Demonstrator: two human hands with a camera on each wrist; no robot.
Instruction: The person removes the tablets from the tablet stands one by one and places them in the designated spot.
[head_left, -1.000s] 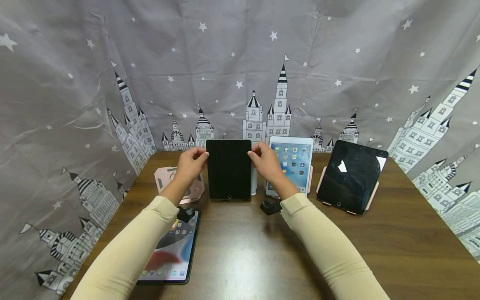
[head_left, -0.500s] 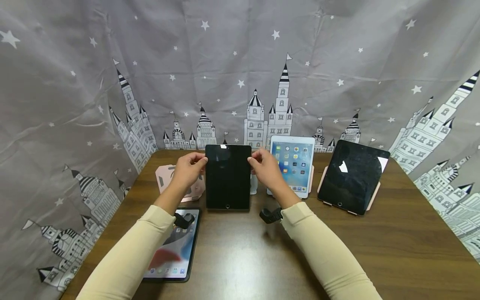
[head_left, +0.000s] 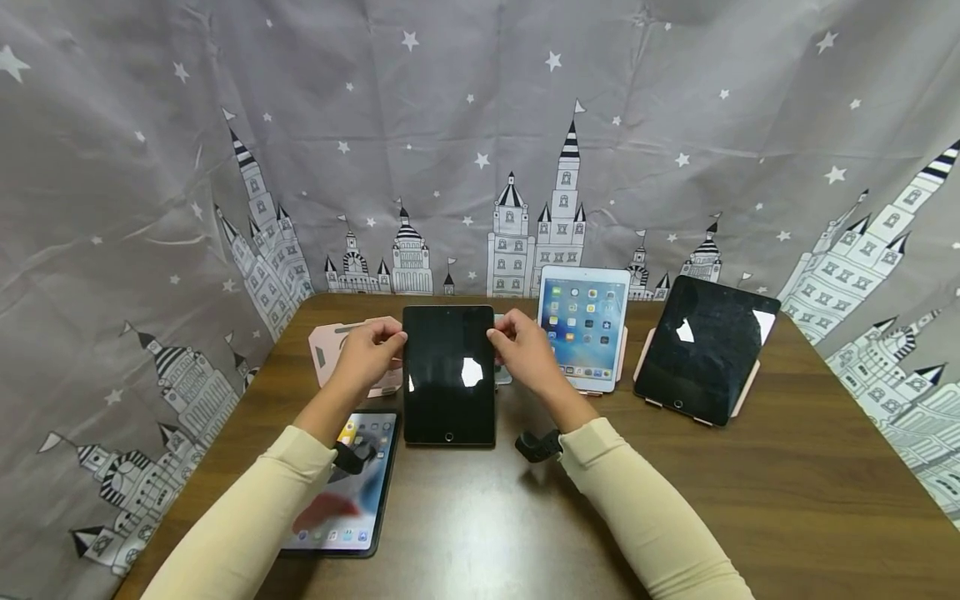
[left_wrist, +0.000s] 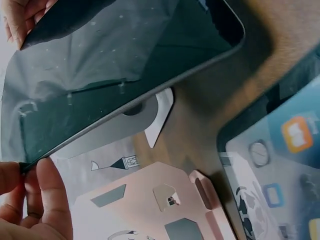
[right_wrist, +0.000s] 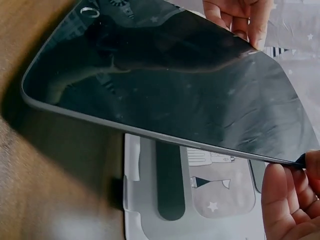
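A black tablet [head_left: 448, 383] with a dark screen and a round home button is between my hands, leaning back, in front of a pale grey tablet stand [right_wrist: 145, 200]. My left hand [head_left: 369, 354] pinches its left edge near the top corner between thumb and fingers. On the opposite edge, at about the same height, my right hand [head_left: 523, 348] pinches it the same way. The wrist views show the tablet's upper end raised off the table. Most of the grey stand is hidden behind it in the head view.
A pink stand [head_left: 326, 350] with cut-outs is behind my left hand. A larger lit tablet [head_left: 352, 508] lies flat under my left wrist. To the right, a white tablet [head_left: 585, 325] and another black tablet [head_left: 701, 354] lean on pink stands. A grey curtain [head_left: 480, 125] hangs behind the table.
Both hands have drawn the black tablet toward me, off the grey stand, and slightly left. Bright reflections now show on its screen. The other tablets stay where they were.
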